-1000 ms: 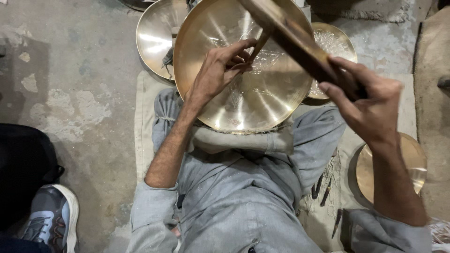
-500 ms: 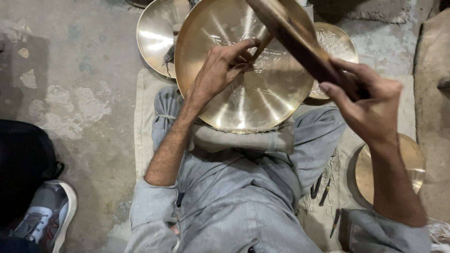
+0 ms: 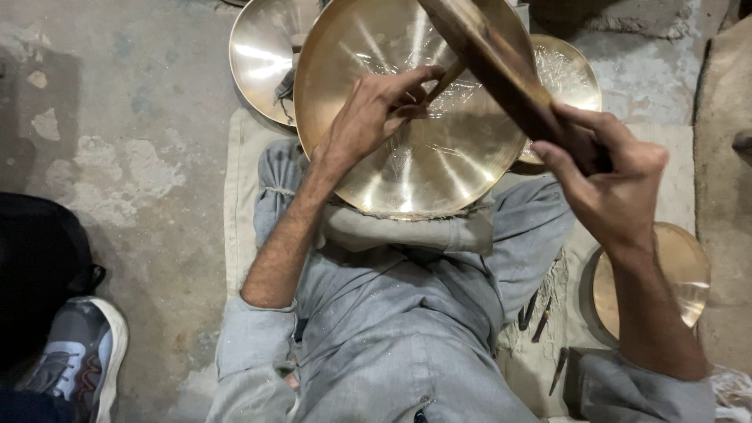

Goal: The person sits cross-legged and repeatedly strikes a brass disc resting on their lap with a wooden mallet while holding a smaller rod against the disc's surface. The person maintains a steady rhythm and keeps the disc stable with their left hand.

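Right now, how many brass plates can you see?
4: a large plate on the lap, one upper left, one behind it, one at right. Others may be hidden.

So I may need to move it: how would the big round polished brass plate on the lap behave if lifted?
The big round polished brass plate looks rigid, probably heavy for its thinness. Its glossy surface may be slippery. Resting on the folded grey cloth, steadied by the left hand, it might tilt if released.

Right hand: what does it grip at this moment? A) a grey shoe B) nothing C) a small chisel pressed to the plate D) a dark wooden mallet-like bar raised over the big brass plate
D: the right hand closes around the dark wooden bar slanting above the large brass plate.
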